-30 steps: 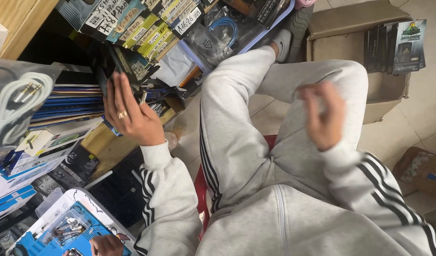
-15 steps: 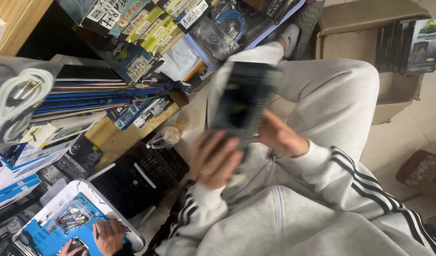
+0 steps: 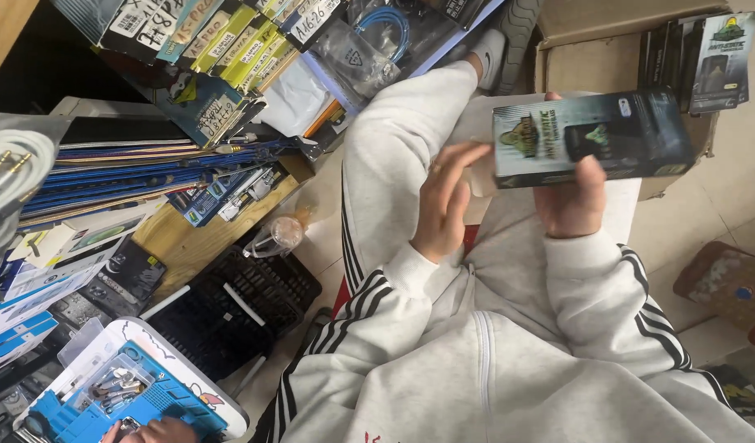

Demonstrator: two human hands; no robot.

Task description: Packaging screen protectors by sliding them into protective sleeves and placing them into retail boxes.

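My right hand (image 3: pixel 570 201) grips a dark flat retail box (image 3: pixel 591 138) with a greenish picture, held sideways above my lap. My left hand (image 3: pixel 445 201) rests against the box's left end, fingers spread on it, a ring on one finger. Both arms wear a light grey tracksuit with black stripes. My legs stretch away towards a grey shoe (image 3: pixel 509 33).
A cardboard carton (image 3: pixel 595 41) with similar dark boxes (image 3: pixel 714 57) stands beyond my knee. Stacked blue packaged goods (image 3: pixel 131 168) and hanging accessory packs (image 3: pixel 230 41) fill the left. A black crate (image 3: pixel 230 308) lies below. Another person's hand (image 3: pixel 152 431) works at a blue parts tray (image 3: pixel 119 394).
My left hand left the shelf stack and came to my lap. The dark box has turned sideways and moved right, held now by my right hand.
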